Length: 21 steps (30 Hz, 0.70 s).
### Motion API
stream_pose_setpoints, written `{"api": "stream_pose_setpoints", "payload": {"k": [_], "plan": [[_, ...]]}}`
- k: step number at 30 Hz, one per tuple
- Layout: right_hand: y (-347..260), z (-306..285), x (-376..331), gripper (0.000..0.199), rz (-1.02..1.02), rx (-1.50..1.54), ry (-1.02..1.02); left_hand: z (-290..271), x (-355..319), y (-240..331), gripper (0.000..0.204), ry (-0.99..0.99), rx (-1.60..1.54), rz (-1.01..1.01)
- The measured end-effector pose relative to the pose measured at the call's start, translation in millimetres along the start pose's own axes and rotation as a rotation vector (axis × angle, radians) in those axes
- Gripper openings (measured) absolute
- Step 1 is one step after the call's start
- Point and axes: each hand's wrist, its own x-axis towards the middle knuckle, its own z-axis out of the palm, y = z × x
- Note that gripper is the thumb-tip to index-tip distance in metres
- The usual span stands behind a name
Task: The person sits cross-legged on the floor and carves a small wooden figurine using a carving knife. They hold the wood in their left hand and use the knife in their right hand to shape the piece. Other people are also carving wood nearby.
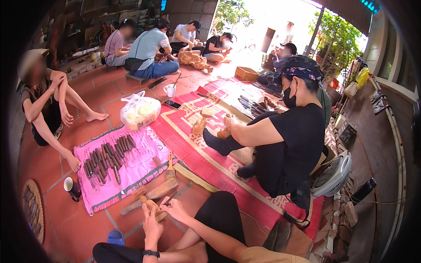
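My left hand (152,224), with a dark watch on its wrist, is wrapped round a small light-brown wood carving (150,204) above my crossed legs. My right hand (176,210) pinches a slim dark-handled carving tool (170,199) against the carving's right side; the tool's tip is too small to make out. Just beyond my hands a wooden mallet-like piece (161,189) lies on the tiles. A flat brush (170,165) with a wooden handle rests past it. Several dark-handled carving chisels (107,158) are spread over a pink cloth (140,168) at the left.
A person in black (294,136) sits on the red mat (263,199) at my right, holding a carving. Another sits barefoot (48,101) at the left. A dark mug (72,188), a woven basket (33,210), a white plastic bag (139,110) and a fan (333,175) stand around.
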Motion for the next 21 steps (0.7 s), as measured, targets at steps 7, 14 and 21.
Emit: {"api": "stream_pose_setpoints", "payload": {"k": [7, 14, 21], "plan": [[2.3, -0.2, 1.8, 0.012, -0.084, -0.074, 0.011, -12.3, 4.6, 23.2, 0.074, -0.063, 0.029, -0.027], [-3.0, 3.2, -3.2, 0.016, -0.162, -0.065, 0.087, -4.7, 4.3, 21.1, 0.073, 0.035, 0.117, 0.026], [-2.7, 3.7, -4.2, 0.014, -0.116, -0.123, 0.178, -2.4, 6.6, 18.8, 0.07, 0.043, 0.078, 0.026]]}}
